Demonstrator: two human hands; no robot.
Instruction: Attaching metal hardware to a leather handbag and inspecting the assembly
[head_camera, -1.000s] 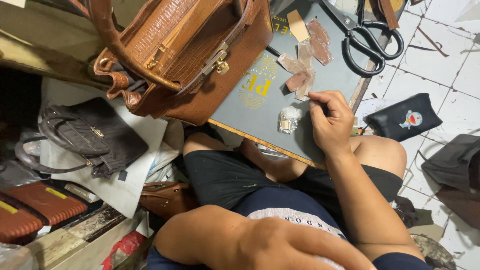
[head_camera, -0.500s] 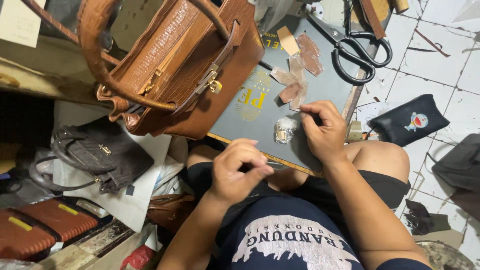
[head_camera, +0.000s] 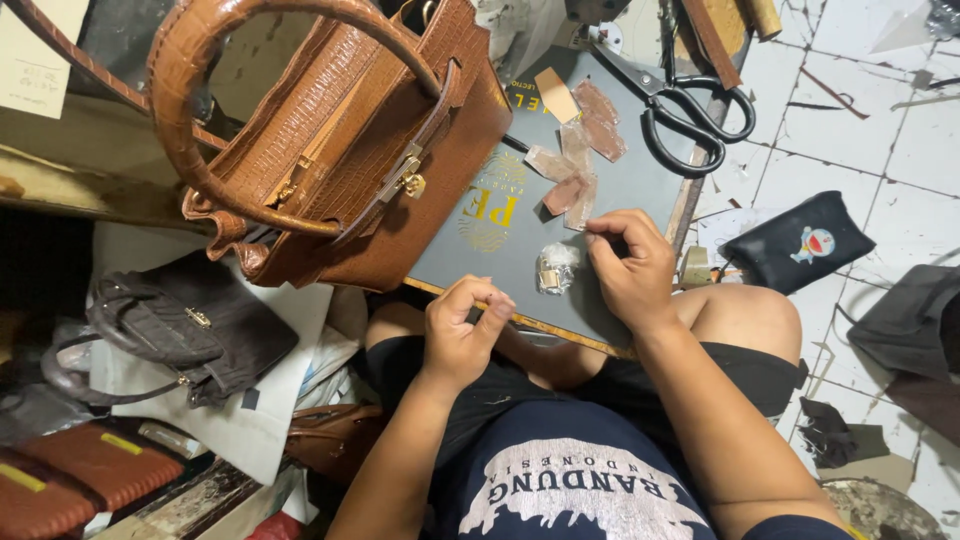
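- Resting on the lap, a dark grey board (head_camera: 520, 250) w/ gold print is seen; it serves as the work surface, far edge toward the tiled floor (head_camera: 850, 130).
- Brown croc-textured handbag (head_camera: 340, 150) is stood on the board's left part, tilted, handle arched up, gold clasp at front.
- Black handbag (head_camera: 180, 330) is laid on white paper, left of the knees, well apart from the board.
- Black scissors (head_camera: 680, 110) are laid at the board's top right corner, handles toward the floor.
- Small black pouch (head_camera: 795, 250) w/ a cartoon figure is laid on the tiles, right of the board.
- Right hand (head_camera: 630, 265) is held on the board's right part, fingers curled, tips pinched together; something tiny may be held, can't be told.
- Left hand (head_camera: 462, 330) is held at the board's near edge, thumb & forefinger pinched narrow; what's between them can't be made out.
- Small leather scraps (head_camera: 575, 160), tan & pinkish, are scattered mid-board, just beyond the right hand.
- Small clear plastic bag (head_camera: 555, 267) w/ a brass-coloured piece inside is laid on the board, between the two hands, just beside the right hand.
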